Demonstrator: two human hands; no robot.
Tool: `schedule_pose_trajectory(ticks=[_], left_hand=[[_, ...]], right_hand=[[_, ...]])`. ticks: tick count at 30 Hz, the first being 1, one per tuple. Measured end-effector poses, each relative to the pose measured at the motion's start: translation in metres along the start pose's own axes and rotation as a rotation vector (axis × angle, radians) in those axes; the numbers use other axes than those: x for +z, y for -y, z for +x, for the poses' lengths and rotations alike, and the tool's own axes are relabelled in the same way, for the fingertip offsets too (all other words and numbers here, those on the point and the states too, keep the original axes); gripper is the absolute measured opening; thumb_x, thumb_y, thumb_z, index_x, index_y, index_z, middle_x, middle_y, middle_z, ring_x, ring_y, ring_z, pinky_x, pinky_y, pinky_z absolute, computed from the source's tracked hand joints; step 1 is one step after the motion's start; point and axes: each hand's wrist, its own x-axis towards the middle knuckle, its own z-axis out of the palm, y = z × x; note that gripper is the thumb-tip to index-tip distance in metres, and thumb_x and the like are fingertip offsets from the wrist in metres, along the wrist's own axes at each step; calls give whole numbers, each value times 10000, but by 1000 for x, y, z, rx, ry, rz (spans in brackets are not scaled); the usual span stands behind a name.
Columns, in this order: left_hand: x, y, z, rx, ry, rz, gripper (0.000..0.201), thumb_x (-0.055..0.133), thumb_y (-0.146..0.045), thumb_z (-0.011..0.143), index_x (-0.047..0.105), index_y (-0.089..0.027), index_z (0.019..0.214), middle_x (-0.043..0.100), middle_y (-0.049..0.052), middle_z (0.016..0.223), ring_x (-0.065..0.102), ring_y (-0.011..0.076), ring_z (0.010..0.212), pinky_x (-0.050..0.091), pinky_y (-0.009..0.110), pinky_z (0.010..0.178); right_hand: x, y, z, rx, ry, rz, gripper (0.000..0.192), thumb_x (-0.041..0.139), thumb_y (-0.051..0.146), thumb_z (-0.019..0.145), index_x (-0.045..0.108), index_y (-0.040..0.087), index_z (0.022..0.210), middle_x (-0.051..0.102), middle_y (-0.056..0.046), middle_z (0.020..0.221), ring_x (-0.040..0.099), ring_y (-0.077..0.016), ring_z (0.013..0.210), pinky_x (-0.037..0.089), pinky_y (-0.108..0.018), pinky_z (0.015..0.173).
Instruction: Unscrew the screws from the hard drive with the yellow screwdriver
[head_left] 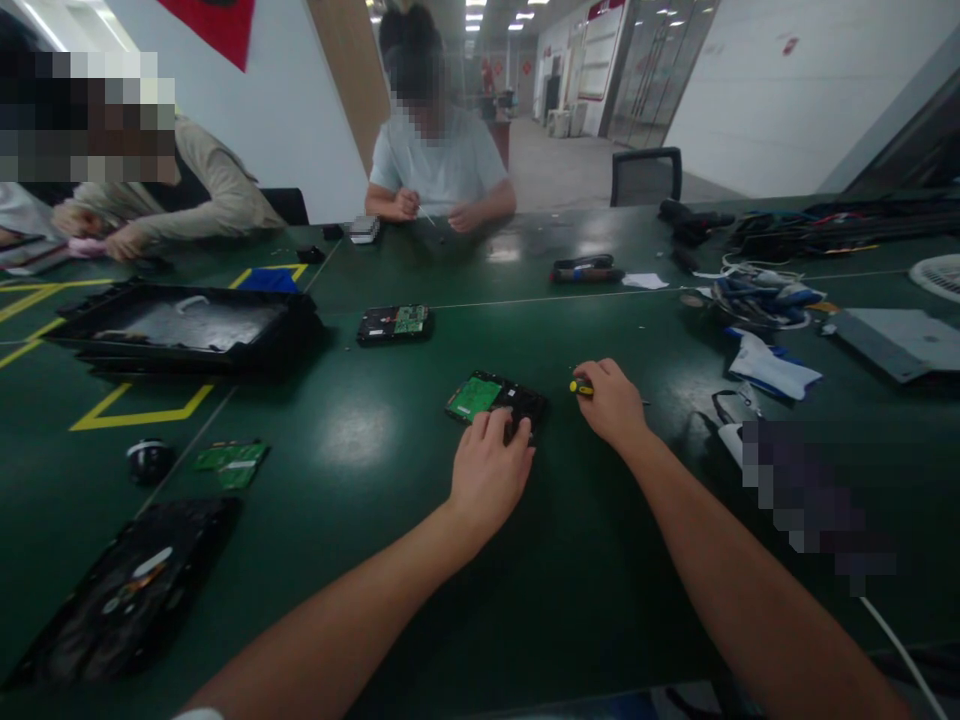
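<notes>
A hard drive (480,395) with a green circuit board lies flat on the dark green table. My left hand (491,470) is at its near edge, fingers bent and gripping the black casing by its right part. To the right, apart from the drive, my right hand (611,400) rests low over the table, closed around a screwdriver (581,387). Its yellow and black handle end shows beyond the fingers, and a thin shaft sticks out on the other side of the hand. The palm hides the rest of the tool.
Another hard drive (394,323) lies further back. At left are black trays (187,325), a mouse (148,460), a loose circuit board (232,462) and a large black device part (135,590). Cables (765,295) and a grey metal box (900,340) are at right. Two people sit across the table.
</notes>
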Motion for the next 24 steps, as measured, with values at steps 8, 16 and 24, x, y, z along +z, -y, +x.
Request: schedule_pose_trajectory(ticks=[8,16,24], left_hand=[[-2,19,-27,10,19,23,596,557,15,924,637,-252,1451,541,150,1504,508,368,1394,582,562,1084],[1,20,-32,-152,8,-183,605,559,99,859,671,-236,1350,268,162,1747,402,449,1562,522,609,1175],[2,36,-32,-113,23,-292,571,572,89,863,675,-238,1320,278,128,1753,441,416,1547,529,592,1177]], right_hand=[[-15,-4,-1,40,-230,116,322,613,92,857,709,195,1146,675,-133,1190,677,-280,1035,548,-408,892],[-16,5,-2,51,-92,-86,338,624,445,1002,749,243,1242,726,-99,1065,682,-281,929,484,-380,764],[-16,8,-2,19,46,-74,323,616,225,989,728,190,1290,706,-116,1208,690,-250,973,510,-349,784]])
